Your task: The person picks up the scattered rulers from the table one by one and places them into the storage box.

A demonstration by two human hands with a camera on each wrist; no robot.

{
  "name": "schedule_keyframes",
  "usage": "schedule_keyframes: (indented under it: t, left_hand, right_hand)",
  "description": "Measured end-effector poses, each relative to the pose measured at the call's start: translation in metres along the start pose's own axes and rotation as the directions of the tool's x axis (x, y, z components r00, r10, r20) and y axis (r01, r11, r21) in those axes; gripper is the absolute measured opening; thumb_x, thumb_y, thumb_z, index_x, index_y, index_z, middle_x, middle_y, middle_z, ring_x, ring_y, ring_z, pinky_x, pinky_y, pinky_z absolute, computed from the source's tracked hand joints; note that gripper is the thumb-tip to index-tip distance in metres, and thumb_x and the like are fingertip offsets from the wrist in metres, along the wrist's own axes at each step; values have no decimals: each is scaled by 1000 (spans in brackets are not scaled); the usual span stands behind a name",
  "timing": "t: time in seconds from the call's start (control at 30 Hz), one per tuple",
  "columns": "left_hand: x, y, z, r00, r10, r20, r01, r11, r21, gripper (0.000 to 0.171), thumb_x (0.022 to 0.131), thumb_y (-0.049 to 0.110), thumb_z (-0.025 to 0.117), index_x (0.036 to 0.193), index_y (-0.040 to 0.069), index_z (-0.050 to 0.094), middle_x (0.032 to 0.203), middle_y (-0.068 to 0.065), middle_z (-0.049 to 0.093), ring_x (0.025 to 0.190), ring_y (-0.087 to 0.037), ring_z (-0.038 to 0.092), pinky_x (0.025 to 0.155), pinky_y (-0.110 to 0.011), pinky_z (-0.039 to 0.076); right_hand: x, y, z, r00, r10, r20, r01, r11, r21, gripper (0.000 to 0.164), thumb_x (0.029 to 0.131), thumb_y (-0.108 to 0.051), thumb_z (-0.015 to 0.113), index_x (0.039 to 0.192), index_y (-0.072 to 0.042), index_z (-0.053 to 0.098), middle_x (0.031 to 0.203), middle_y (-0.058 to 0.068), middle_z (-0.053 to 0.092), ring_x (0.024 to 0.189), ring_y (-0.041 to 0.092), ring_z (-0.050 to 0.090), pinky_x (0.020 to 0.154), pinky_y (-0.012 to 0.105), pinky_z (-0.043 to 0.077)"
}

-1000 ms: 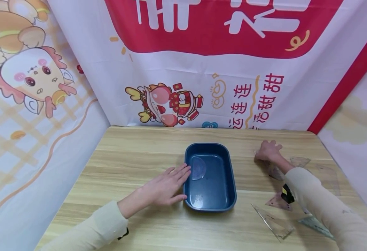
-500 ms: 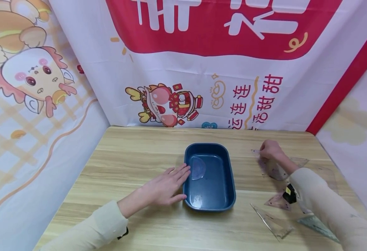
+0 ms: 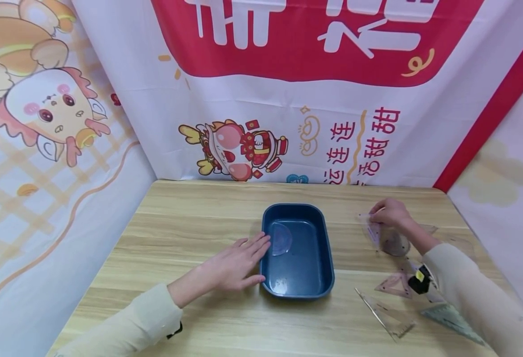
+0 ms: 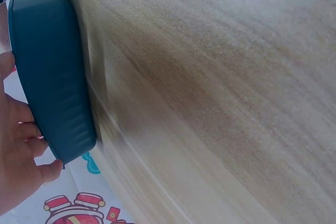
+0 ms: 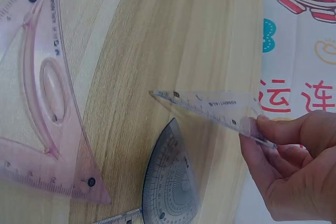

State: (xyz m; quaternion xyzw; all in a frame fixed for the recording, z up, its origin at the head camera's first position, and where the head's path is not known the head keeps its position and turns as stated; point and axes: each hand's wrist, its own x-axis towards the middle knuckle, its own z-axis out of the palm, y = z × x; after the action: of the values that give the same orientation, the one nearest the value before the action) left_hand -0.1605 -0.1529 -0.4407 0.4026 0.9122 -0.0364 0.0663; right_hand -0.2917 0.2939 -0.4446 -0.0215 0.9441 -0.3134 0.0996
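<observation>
My left hand (image 3: 234, 265) lies with straight fingers against the left rim of a dark blue rectangular tray (image 3: 300, 292). In the left wrist view, its fingertips touch the tray's rim. A clear half-round protractor (image 3: 282, 239) lies inside the tray, toward the left. Right of the tray, my right hand (image 3: 390, 213) pinches a clear set square (image 5: 215, 109) by one edge between thumb and fingers. The set square's narrow tip points away from the hand, close over the table. A greyish protractor (image 5: 170, 182) lies just beside it.
On the right of the wooden table (image 3: 190, 213) lie a pink set square (image 3: 395, 286), a clear set square (image 3: 391, 317) and a greenish one (image 3: 451, 320), partly under the right forearm. A printed cloth (image 3: 243, 94) hangs along the back edge.
My right hand has gone from spread fingers to pinching the clear set square, which has shifted slightly and now shows beside the fingers. The left hand and tray stay put.
</observation>
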Motion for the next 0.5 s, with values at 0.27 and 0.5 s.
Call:
schedule_keyframes:
  t: [0.27, 0.5]
  left_hand:
    - [0, -1, 0, 1000, 7, -8, -7, 1000, 1, 81, 100, 61, 39, 158, 5, 25, 167, -12, 21, 157, -28, 12, 120, -52, 32]
    - [0, -2, 0, 1000, 22, -14, -21, 1000, 20, 81, 101, 61, 37, 157, 4, 26, 167, -13, 21, 156, -28, 13, 120, -52, 32]
  right_hand:
    - [-12, -6, -8, 996, 47, 70, -57, 988, 143, 31, 93, -9, 67, 113, 15, 66, 90, 12, 76, 74, 10, 69, 70, 31, 62]
    - [-24, -13, -13, 995, 27, 101, -50, 971, 233, 32, 97, -5, 60, 119, 18, 62, 98, 18, 76, 78, 10, 71, 76, 37, 63]
